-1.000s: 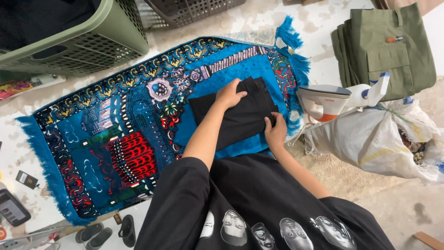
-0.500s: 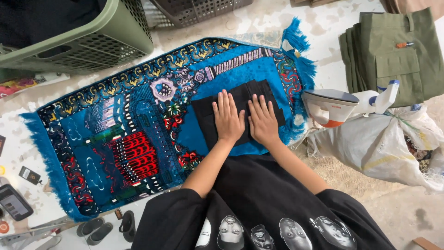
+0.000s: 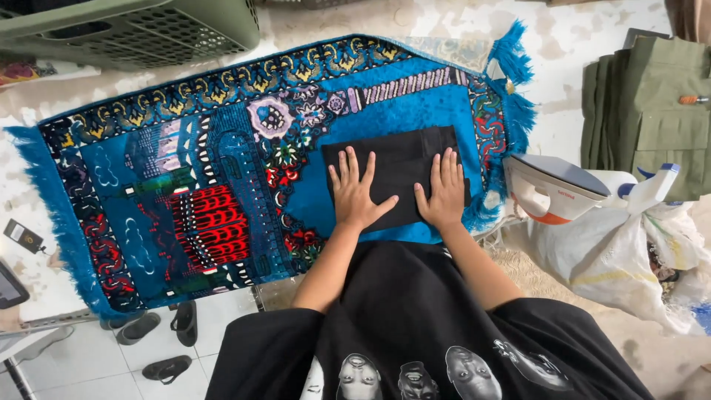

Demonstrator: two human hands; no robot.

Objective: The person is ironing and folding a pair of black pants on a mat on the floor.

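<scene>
Pressing flat on a folded black garment (image 3: 400, 167), both hands lie palm down with fingers spread, gripping nothing. The left hand (image 3: 355, 194) covers the garment's left half and the right hand (image 3: 444, 191) its right half; the two are near each other but not touching. The garment sits on the right part of a blue patterned rug (image 3: 222, 185) with fringed ends, spread over a pale work surface. The person's black printed shirt (image 3: 415, 333) fills the lower middle of the view.

Just to the right of the rug stands a white and orange steam iron (image 3: 555, 189), tipped on its side against a white plastic bag (image 3: 622, 259). Beyond it, at the upper right, lies a stack of folded olive green clothes (image 3: 644, 111). A green laundry basket (image 3: 148, 30) sits above the rug's top left edge. Dark sandals (image 3: 159, 341) rest on the tiled floor at lower left.
</scene>
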